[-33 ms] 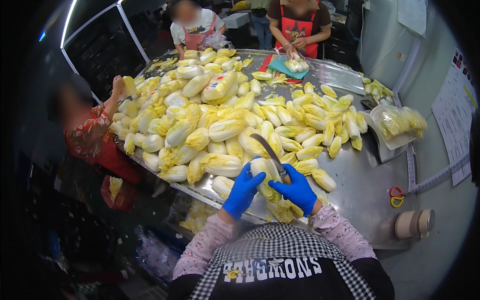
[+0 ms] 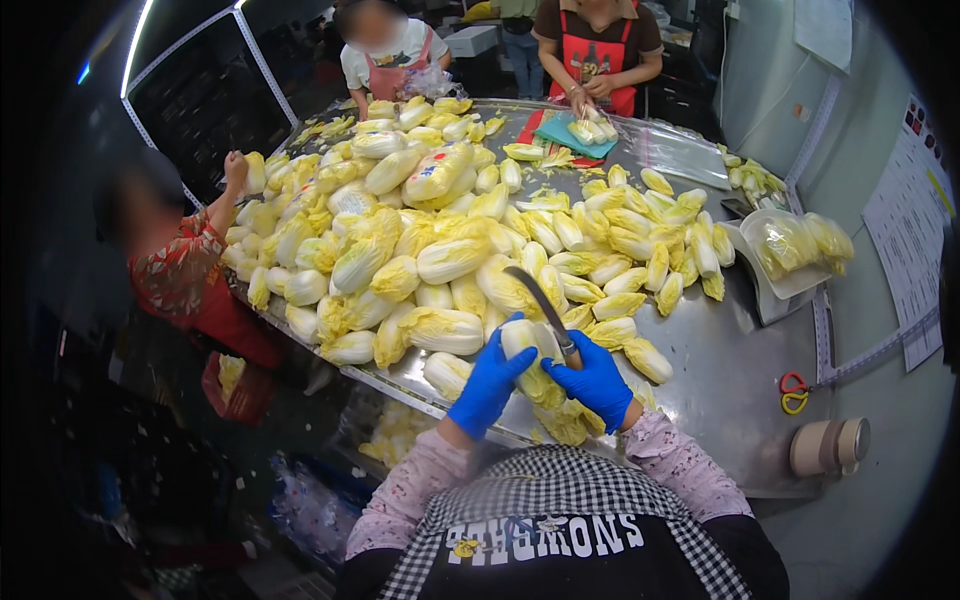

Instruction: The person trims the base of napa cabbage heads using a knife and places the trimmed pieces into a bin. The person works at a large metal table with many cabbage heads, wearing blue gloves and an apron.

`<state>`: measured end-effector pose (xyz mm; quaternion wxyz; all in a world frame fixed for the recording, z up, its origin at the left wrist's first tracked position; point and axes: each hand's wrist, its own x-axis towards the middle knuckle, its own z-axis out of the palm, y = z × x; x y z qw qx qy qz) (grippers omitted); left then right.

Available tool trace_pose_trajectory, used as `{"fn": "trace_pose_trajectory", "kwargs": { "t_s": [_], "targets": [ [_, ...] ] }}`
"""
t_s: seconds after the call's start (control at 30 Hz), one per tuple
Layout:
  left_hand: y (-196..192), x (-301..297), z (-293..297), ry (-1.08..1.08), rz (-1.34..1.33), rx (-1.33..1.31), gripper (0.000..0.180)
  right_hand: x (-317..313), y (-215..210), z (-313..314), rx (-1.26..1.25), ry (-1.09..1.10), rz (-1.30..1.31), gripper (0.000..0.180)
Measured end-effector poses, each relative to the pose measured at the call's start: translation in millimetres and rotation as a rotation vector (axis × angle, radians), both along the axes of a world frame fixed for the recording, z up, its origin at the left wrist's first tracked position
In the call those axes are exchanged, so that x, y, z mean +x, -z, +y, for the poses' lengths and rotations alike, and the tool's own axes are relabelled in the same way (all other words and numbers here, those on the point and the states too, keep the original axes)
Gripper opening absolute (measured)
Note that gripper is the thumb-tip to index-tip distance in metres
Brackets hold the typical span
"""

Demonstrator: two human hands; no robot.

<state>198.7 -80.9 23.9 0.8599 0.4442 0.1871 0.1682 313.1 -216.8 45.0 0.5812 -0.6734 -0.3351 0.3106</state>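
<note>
In front of me, at the near edge of the table, my left hand (image 2: 487, 385) in a blue glove grips a napa cabbage (image 2: 519, 342) from its left side. The cabbage is held tilted, its white base upward and yellow leaves toward me. A knife with a curved dark blade (image 2: 540, 296) is in my right hand (image 2: 598, 385), also blue-gloved; the blade points up and away to the left. My right thumb rests against the cabbage. Just beyond both hands lies a large heap of napa cabbages (image 2: 452, 259). Loose yellow leaves (image 2: 568, 424) show below the held cabbage.
Smaller trimmed cabbages (image 2: 630, 235) lie on the metal table (image 2: 715, 385) to the right. Red-and-yellow scissors (image 2: 794, 393), a beige tumbler (image 2: 828, 447) and a white tray (image 2: 800, 289) with bagged cabbage sit along the right side. Co-workers stand at the far side and left.
The cabbage in my hands has turned slightly, showing more of its white base. My left hand and the knife have shifted a little.
</note>
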Motion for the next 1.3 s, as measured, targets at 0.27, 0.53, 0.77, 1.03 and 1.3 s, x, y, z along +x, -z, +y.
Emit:
{"fn": "trace_pose_trajectory", "kwargs": {
  "t_s": [0.27,0.53,0.77,1.03,1.3],
  "targets": [
    [4,-8,17,0.239,-0.219,-0.376,0.064,37,26,-44,-0.413,-0.009,-0.104,0.05],
    [12,10,-2,0.364,-0.118,-0.016,0.072,2,11,-23,0.026,-0.076,-0.015,0.073],
    [-14,-25,46,0.678,0.094,-0.069,0.065,41,-36,-67,-0.402,-0.241,0.221,0.049],
    [26,45,78,0.27,0.271,-0.191,0.046,42,35,-67,-0.227,0.25,0.097,0.04],
    [14,127,117,-0.485,0.436,1.535,0.082,45,45,-69,0.004,0.433,0.338,0.027]
  ]
}}
